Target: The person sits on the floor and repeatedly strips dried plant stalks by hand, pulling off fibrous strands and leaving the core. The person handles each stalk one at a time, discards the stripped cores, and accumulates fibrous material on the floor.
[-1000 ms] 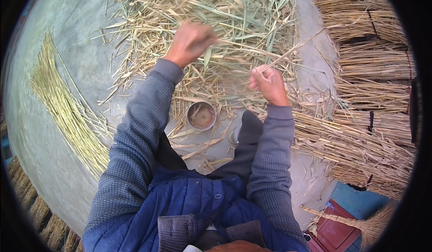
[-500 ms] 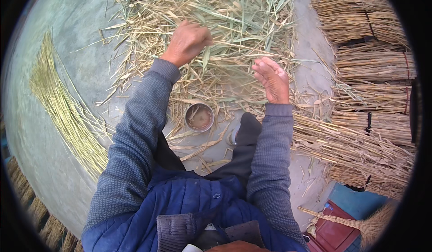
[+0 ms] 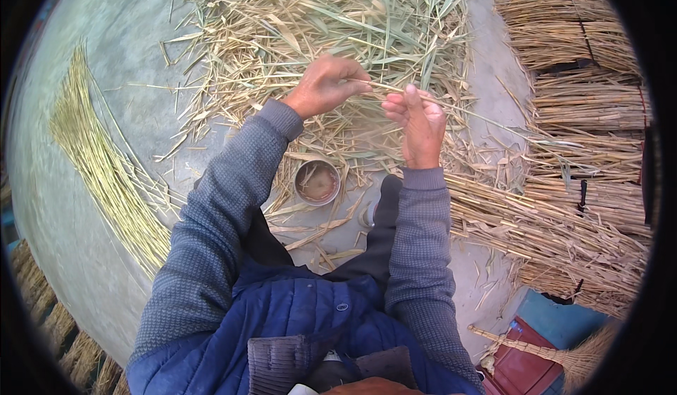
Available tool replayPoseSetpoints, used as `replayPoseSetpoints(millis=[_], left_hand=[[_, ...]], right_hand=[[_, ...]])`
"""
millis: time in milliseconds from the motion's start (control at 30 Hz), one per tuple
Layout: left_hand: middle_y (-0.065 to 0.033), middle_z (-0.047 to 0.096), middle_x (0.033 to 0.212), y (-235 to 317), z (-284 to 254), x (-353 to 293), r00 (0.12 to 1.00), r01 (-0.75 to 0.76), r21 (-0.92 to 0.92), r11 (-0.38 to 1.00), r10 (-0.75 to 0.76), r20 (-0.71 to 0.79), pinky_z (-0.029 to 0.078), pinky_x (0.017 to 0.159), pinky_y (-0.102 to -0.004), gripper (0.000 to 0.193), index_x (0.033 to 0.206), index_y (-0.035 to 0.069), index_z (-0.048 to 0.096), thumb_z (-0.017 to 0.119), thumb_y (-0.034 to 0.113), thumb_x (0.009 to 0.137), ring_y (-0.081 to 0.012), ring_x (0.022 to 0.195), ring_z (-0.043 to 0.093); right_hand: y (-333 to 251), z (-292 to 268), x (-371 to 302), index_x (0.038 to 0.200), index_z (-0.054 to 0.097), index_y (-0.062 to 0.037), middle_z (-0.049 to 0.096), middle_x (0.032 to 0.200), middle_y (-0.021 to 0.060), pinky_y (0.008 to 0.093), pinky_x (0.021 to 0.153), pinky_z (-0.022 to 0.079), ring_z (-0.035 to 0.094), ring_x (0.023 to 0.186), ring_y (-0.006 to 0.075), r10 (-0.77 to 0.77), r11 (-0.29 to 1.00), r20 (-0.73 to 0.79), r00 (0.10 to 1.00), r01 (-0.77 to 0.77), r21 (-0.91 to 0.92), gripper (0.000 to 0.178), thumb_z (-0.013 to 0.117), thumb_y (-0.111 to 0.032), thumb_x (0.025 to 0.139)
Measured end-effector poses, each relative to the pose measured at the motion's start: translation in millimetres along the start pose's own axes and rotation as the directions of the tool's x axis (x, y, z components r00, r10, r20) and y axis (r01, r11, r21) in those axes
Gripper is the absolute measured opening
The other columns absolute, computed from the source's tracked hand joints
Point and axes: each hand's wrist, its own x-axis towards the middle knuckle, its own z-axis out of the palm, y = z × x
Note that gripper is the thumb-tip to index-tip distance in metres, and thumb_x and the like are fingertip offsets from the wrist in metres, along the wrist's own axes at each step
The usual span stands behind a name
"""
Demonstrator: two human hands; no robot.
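A thin straw-coloured stalk (image 3: 384,86) stretches from my left hand out to the right, past my right hand. My left hand (image 3: 326,86) pinches its left end between thumb and fingers. Close beside it, my right hand (image 3: 419,124) is upright, with thumb and fingers closed around the stalk. Both hands are above a broad heap of dry and greenish leaf strips (image 3: 282,32). Below them on the floor, between my feet, stands a round metal bowl (image 3: 316,182) with some reddish-brown contents and bits of straw.
A fan of cleaned yellow-green stalks (image 3: 116,176) lies on the concrete floor (image 3: 63,254) at left. Loose leafy stalks (image 3: 543,229) lie at right, beside tied bundles (image 3: 585,102). A broom (image 3: 564,356) rests over a dark red flat object (image 3: 518,367) at lower right.
My left hand has moved right and nearer to me, towards my right hand. My right hand has shifted slightly left, and its fingers have closed around the stalk.
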Motion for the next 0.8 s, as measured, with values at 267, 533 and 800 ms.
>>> replayPoseSetpoints(millis=[267, 533, 800], left_hand=[[-0.0043, 0.072, 0.085, -1.0, -14.0, 0.4, 0.994, 0.094, -0.177, 0.98, -0.101, -0.029, 0.053, 0.071, -0.0278, 0.019, 0.093, 0.003, 0.075, 0.079, 0.021, 0.086, -0.0121, 0.078, 0.067], [-0.0059, 0.072, 0.083, -8.1, -19.8, 4.1, 0.98, -0.157, 0.08, 0.984, 0.165, -0.113, 0.051, 0.067, -0.0298, 0.018, 0.091, 0.001, 0.073, 0.078, 0.018, 0.086, -0.0146, 0.075, 0.067], [-0.0103, 0.072, 0.074, -10.1, -0.1, 6.5, 0.966, -0.234, 0.158, 0.959, 0.247, -0.073, 0.052, 0.059, -0.0331, 0.013, 0.085, 0.001, 0.072, 0.078, 0.012, 0.083, -0.0215, 0.064, 0.068]], right_hand=[[-4.8, -17.6, -2.0, 0.098, 0.062, 0.0032, 0.073, 0.085, 0.0148, 0.0248, 0.061, 0.057, 0.072, 0.068, 0.0167, 0.092, 0.964, 0.161, 0.983, -0.047, -0.263, 0.029, 0.069, -0.025, 0.097], [-3.5, -35.3, 15.2, 0.132, 0.045, 0.0093, 0.068, 0.113, 0.0165, 0.0297, 0.074, 0.06, 0.072, 0.095, 0.0231, 0.264, 0.956, -0.06, 0.963, -0.269, -0.117, 0.059, 0.075, -0.02, 0.091], [-2.0, 0.3, 1.0, 0.121, 0.059, 0.0082, 0.071, 0.105, 0.0196, 0.0251, 0.067, 0.06, 0.073, 0.086, 0.0195, 0.071, 0.994, 0.088, 0.994, -0.078, 0.072, 0.042, 0.073, -0.021, 0.094]])
